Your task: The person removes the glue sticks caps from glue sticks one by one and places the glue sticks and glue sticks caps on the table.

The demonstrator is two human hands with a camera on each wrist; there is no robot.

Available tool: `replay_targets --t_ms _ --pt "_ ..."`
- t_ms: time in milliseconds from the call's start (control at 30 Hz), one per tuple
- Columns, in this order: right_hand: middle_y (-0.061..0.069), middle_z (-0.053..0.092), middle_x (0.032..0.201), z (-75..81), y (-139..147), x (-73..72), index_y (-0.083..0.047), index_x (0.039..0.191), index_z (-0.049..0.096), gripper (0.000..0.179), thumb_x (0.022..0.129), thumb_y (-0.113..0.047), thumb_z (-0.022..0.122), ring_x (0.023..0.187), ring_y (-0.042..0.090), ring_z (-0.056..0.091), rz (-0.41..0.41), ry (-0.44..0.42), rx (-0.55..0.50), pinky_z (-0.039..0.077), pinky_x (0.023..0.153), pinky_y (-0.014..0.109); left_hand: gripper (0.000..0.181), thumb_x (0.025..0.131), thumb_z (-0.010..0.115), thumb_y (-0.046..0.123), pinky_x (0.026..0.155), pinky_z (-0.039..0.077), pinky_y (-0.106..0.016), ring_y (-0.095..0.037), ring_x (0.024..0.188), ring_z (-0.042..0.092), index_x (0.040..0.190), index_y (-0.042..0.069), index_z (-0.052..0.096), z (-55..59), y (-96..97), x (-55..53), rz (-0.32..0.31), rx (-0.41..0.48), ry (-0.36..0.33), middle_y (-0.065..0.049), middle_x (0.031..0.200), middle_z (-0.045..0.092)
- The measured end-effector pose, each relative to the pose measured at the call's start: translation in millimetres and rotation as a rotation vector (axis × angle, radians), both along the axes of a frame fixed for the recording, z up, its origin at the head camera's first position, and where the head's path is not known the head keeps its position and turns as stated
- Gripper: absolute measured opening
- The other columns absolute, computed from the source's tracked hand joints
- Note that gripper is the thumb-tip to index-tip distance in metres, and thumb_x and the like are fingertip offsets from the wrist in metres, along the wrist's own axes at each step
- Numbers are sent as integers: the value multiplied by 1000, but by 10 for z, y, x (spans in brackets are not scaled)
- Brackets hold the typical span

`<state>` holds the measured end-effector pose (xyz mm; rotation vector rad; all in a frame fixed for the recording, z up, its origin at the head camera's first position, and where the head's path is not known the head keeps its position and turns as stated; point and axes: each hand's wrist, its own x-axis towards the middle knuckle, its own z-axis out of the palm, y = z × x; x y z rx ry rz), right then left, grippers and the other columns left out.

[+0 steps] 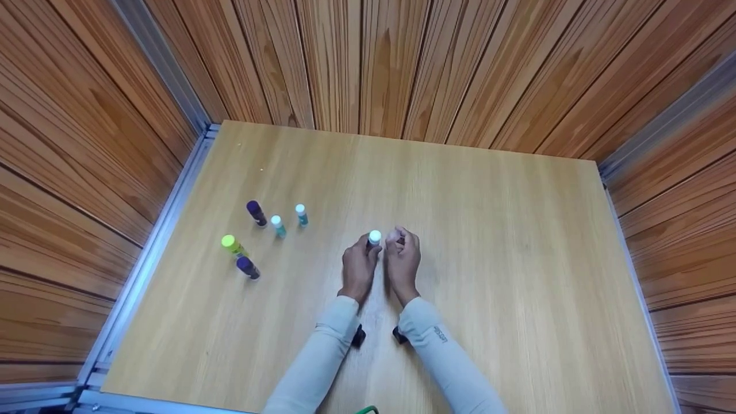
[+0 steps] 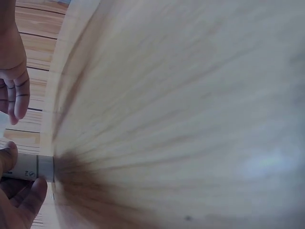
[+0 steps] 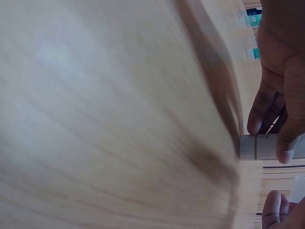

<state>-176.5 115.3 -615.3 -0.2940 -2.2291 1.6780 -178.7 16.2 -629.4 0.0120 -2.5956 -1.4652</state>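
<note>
My left hand (image 1: 359,267) grips a glue stick (image 1: 375,237) upright between thumb and fingers, its white top facing up. In the left wrist view, the pale lower end of the glue stick (image 2: 45,168) stands right at the tabletop. Beside it, my right hand (image 1: 403,261) is held slightly apart with curled fingers, pinching a small whitish translucent cap (image 1: 394,236). Part of this cap (image 3: 298,189) shows at the edge of the right wrist view, mostly hidden by the fingers.
Several glue sticks stand on the left of the wooden table (image 1: 489,259): two teal ones with white caps (image 1: 278,226) (image 1: 302,215), two with dark purple caps (image 1: 256,213) (image 1: 248,268), and one yellow-green (image 1: 234,245). Wood-panelled walls (image 1: 385,69) enclose the table.
</note>
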Motion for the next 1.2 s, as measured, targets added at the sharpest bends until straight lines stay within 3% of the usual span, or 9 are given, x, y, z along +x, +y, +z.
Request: replay_targets --t_ms 267,367,700,933,1200 --pt "13 61 111 -78 50 -23 -1 117 64 31 86 -5 63 102 27 59 -37 -57 313 47 90 39 27 92 65 13 81 54 -32 -18 96 66 117 1 64 6 -3 -7 3 -22 15 -9 104 71" --pt "14 63 109 -113 65 -22 -1 114 65 28 86 -5 65 102 29 59 -42 -62 382 46 89 41 28 92 65 13 81 54 -32 -18 96 67 117 1 64 8 -5 -8 2 -23 16 -10 104 71" --pt "14 63 111 -181 111 -22 -1 115 65 26 91 -9 62 102 31 58 8 -81 489 48 86 42 22 90 67 12 75 54 -34 -18 86 67 110 1 66 -30 -21 -11 9 -35 68 -8 95 71" --pt "15 60 110 -208 143 -57 2 115 65 27 89 -4 62 102 31 55 23 -78 522 45 88 41 22 91 66 12 79 54 -33 -18 94 67 111 2 66 -10 -11 -10 7 -38 22 -9 102 72" --pt "15 58 105 -196 166 -83 2 112 68 22 92 -3 61 98 31 55 87 -42 557 45 87 41 29 92 66 14 81 54 -33 -21 98 67 117 -1 64 -17 -5 -7 12 -63 22 -12 104 71"
